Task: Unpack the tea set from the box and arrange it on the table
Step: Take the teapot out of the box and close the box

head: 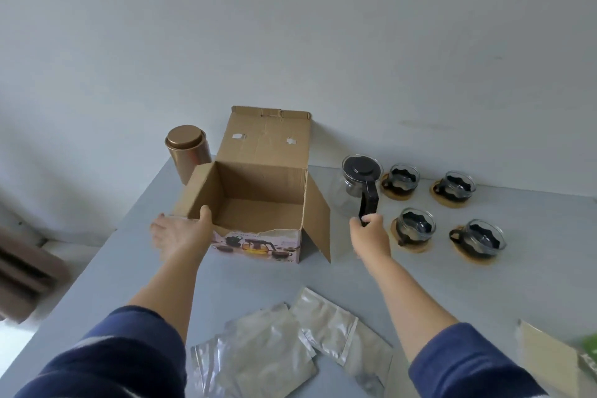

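Note:
An open cardboard box stands on the grey table, its inside bare. My left hand grips the box's front left corner, thumb over the rim. To the right of the box sits a glass teapot with a black lid and black handle. My right hand is closed around the lower end of that handle. Right of the teapot, several glass cups with black holders rest on wooden coasters, among them a cup at the back and a cup nearer me.
A copper tin stands behind the box's left side. Several silver foil pouches lie on the table between my forearms. A cardboard sheet lies at the right near edge. The wall runs close behind the table.

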{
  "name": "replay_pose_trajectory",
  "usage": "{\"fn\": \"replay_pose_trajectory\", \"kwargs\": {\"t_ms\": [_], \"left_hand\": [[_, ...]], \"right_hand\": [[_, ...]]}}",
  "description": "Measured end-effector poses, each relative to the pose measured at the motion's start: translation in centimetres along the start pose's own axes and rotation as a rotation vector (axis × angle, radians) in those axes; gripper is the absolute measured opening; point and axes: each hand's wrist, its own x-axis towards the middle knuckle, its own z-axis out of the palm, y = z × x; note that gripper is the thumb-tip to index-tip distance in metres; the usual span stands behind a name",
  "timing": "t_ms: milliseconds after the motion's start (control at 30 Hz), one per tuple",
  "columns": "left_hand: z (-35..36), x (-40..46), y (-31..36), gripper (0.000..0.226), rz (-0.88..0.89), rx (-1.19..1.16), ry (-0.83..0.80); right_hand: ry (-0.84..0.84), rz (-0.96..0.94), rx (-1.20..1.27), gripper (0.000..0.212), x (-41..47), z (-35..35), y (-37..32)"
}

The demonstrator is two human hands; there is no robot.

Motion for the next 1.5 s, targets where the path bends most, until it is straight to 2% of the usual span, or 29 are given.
{"fn": "replay_pose_trajectory", "kwargs": {"t_ms": [67, 100, 167, 267, 333, 433, 500, 567, 667, 800, 933, 1033, 1100, 1167, 1233, 1300, 1400, 1500], "left_hand": [[-0.5, 1.3, -0.7, 0.071, -0.139, -0.223, -0.122], [-0.8, 1.6, -0.9, 0.061, -0.151, -0.31, -0.187], [-1.5, 1.5, -1.0, 0.038, -0.04, -0.318, -0.256], [-2.7, 1.3, -1.0, 0.022, 0.196, -0.203, -0.231], [-3.6, 1.4, -1.3, 0.026, 0.33, -0.118, -0.211], [-4.3, 2.2, -2.1, 0.051, 0.525, -0.025, -0.284], [-4.3, 2.5, -2.5, 0.048, 0.588, 0.034, -0.362], [-4.2, 2.9, -3.0, 0.049, 0.604, 0.046, -0.438], [-4.1, 3.2, -3.5, 0.052, 0.609, 0.039, -0.519], [-4.0, 3.5, -3.5, 0.054, 0.592, 0.004, -0.598], [-4.1, 4.0, -3.6, 0.055, 0.588, -0.014, -0.639], [-4.3, 4.1, -4.0, 0.057, 0.627, -0.033, -0.636], [-4.2, 4.2, -4.0, 0.056, 0.64, -0.016, -0.63], [-4.0, 4.2, -4.0, 0.056, 0.634, -0.011, -0.637], [-3.8, 4.3, -4.1, 0.055, 0.63, -0.059, -0.653], [-3.6, 4.4, -4.2, 0.055, 0.622, -0.108, -0.674], [-3.4, 4.6, -4.3, 0.055, 0.639, -0.094, -0.665], [-3.2, 4.7, -4.3, 0.055, 0.631, -0.08, -0.64]], "right_hand": [[-0.158, 0.218, 0.088, 0.039, -1.5, 2.3, 0.6], [-0.205, 0.322, 0.195, 0.036, -2.2, 3.1, 0.6], [-0.245, 0.453, 0.472, 0.028, -3.0, 4.3, 0.3], [-0.222, 0.554, 0.843, 0.024, -3.3, 5.0, 0.3], [-0.176, 0.588, 1.017, 0.017, -3.7, 5.2, 0.3], [-0.093, 0.538, 1.138, 0.016, -5.2, 5.1, -0.3], [-0.004, 0.433, 1.134, 0.018, -6.4, 5.1, -1.1], [0.122, 0.248, 1.062, 0.016, -7.8, 5.5, -2.4], [0.291, -0.159, 0.713, 0.005, -9.8, 6.3, -4.5], [0.28, -0.577, 0.268, 0.012, -11.2, 8.3, -6.1], [0.288, -0.802, -0.159, 0.016, -10.4, 11.0, -5.7], [0.27, -0.846, -0.306, 0.035, -10.0, 12.2, -5.7], [0.347, -0.784, -0.226, 0.041, -9.3, 12.6, -6.8], [0.356, -0.555, -0.102, 0.042, -6.5, 12.6, -8.7], [0.247, -0.26, 0.031, 0.05, -3.2, 12.1, -11.1], [0.101, -0.054, 0.239, 0.059, -0.9, 11.4, -13.2], [-0.014, 0.098, 0.426, 0.059, 0.3, 10.3, -14.6], [-0.002, 0.086, 0.557, 0.048, 1.0, 10.3, -14.7]]}}
